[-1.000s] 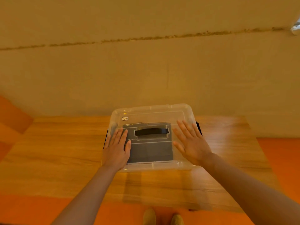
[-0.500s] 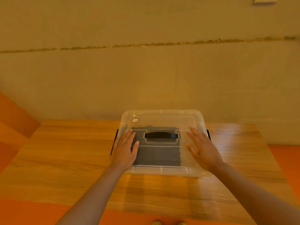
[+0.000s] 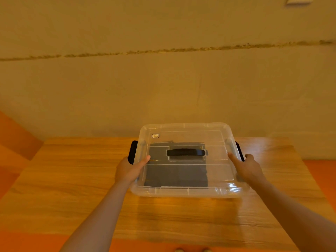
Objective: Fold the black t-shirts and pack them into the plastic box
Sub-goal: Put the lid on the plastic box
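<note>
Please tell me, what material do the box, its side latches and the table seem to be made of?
Plastic box: clear glossy plastic, since the dark folded t-shirts show through and the rim glints. Side latches: apparently opaque black plastic, matte. Table: wood-grain surface with a sheen; solid wood or laminate, I cannot tell.

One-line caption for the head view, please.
Both hands, left hand and right hand, hold the sides of the lidded clear plastic box with folded black t-shirts on the wooden table.
</note>
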